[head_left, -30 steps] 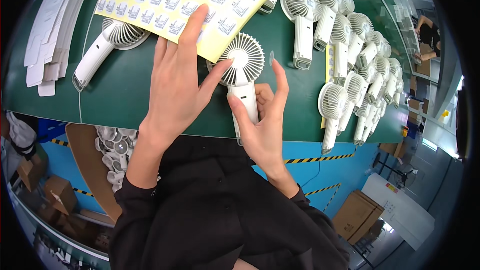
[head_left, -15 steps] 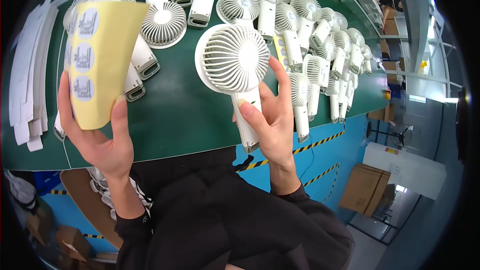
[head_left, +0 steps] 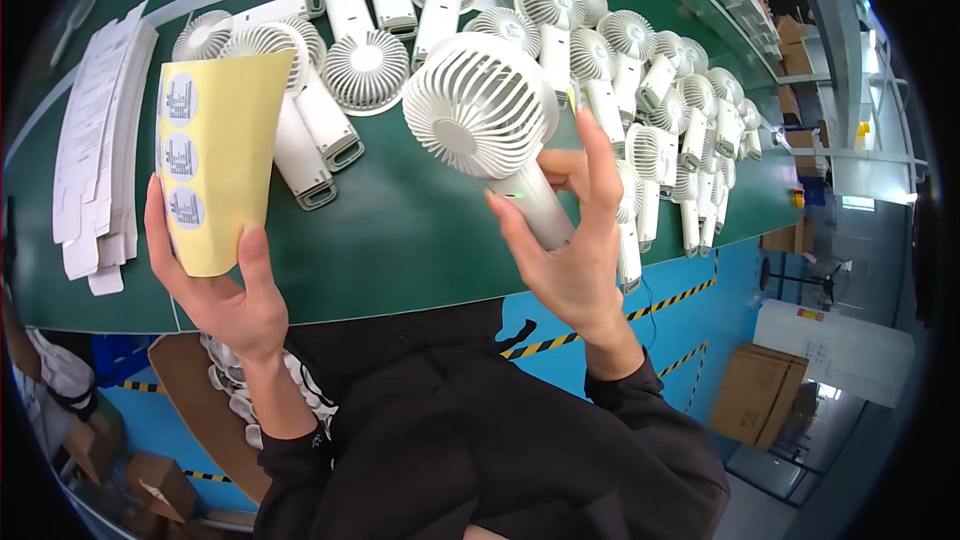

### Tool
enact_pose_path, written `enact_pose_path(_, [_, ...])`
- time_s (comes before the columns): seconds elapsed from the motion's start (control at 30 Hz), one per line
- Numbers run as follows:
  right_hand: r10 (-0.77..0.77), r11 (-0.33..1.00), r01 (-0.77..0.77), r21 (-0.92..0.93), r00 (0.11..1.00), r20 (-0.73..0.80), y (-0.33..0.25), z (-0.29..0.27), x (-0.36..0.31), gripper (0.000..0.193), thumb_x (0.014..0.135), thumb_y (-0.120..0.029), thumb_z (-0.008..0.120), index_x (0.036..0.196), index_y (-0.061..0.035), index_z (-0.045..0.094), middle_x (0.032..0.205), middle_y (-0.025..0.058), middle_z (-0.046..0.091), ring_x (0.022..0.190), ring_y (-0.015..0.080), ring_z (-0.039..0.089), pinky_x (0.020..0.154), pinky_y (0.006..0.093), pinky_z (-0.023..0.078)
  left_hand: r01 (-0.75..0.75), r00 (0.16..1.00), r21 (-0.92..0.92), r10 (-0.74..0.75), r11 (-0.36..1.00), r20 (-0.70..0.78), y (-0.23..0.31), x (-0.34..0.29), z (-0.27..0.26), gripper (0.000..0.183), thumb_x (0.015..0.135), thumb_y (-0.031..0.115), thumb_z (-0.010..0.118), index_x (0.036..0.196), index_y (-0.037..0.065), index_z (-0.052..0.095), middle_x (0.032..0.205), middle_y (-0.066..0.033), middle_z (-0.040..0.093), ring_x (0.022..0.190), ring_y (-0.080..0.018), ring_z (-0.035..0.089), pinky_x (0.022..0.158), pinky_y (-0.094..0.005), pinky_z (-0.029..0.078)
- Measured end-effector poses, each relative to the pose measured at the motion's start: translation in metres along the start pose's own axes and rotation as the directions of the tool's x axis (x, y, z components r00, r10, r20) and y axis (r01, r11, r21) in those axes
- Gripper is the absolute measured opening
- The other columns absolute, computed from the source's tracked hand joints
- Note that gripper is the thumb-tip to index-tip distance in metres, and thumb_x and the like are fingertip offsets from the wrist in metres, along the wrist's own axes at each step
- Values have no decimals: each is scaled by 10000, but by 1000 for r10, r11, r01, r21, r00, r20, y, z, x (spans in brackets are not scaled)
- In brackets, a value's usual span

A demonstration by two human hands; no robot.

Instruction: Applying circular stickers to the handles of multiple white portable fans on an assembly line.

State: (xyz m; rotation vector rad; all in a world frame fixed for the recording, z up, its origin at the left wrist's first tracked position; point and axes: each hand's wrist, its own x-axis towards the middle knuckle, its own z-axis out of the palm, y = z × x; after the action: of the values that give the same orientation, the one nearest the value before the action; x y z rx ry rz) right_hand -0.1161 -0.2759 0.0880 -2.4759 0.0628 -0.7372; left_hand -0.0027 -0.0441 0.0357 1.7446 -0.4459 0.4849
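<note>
My left hand (head_left: 232,312) grips the lower end of a curved yellow backing sheet of round stickers (head_left: 232,140) between thumb and fingers. Several round labels with dark print run down its left side. In my right hand (head_left: 578,275) is a white handheld fan (head_left: 462,132), held by its handle above the table. Its round slatted head leans up to the left, and a small green light glows on the handle near my thumb. The forefinger points upward, while the other fingers are partly hidden behind the handle.
Many similar white fans (head_left: 365,70) lie across the green table (head_left: 400,205), densest at the right. A stack of flat white cartons (head_left: 105,140) lies at the left. Below the table's front edge stands an open cardboard box (head_left: 185,390) holding white items.
The fan has tilted, its head leaning further left and its handle swinging right; its light now glows green. The sticker sheet has turned slightly in my left hand. The whole view has shifted.
</note>
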Motion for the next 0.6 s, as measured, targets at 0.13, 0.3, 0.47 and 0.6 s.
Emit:
enact_pose_path(0.13, [-20, 998, 18, 62, 999, 41, -10, 1, 7, 892, 758, 74, 754, 1471, 11, 221, 924, 87, 580, 813, 159, 588, 774, 288, 495, -70, 995, -35, 67, 997, -76, 7, 5, -18, 720, 943, 273, 615, 1435, -97, 242, 1442, -211, 383, 1268, -299, 485, 1010, -392, 463])
enact_pose_path(0.3, [30, 978, -40, 206, 998, 50, -20, 10, 11, 890, 790, 72, 729, 1487, -5, 180, 951, 93, 577, 842, 161, 597, 784, 281, 490, -158, 958, -238, 91, 958, -271, 12, 6, -38, 680, 982, 314, 545, 1427, -111, 256, 1433, -218, 404, 1285, -291, 474, 1029, -382, 435])
enact_pose_path(0.47, [261, 744, -289, 603, 956, 137, -43, 16, 13, 905, 841, 109, 627, 1508, -43, 34, 1043, 145, 556, 818, 203, 655, 626, 260, 543, -22, 952, -60, 2, 998, -307, 30, 17, -13, 582, 968, 118, 534, 1434, -101, 263, 1462, -201, 360, 1304, -291, 446, 1070, -379, 383])
enact_pose_path(0.6, [288, 317, -386, 866, 909, 300, -52, 20, 14, 868, 902, -18, 576, 1512, -61, -40, 1224, 241, 530, 657, 246, 667, 447, 290, 540, 69, 997, -396, -46, 916, 67, 46, 16, 16, 776, 876, 168, 716, 1465, -44, 257, 1472, -178, 340, 1331, -254, 414, 1097, -354, 347])
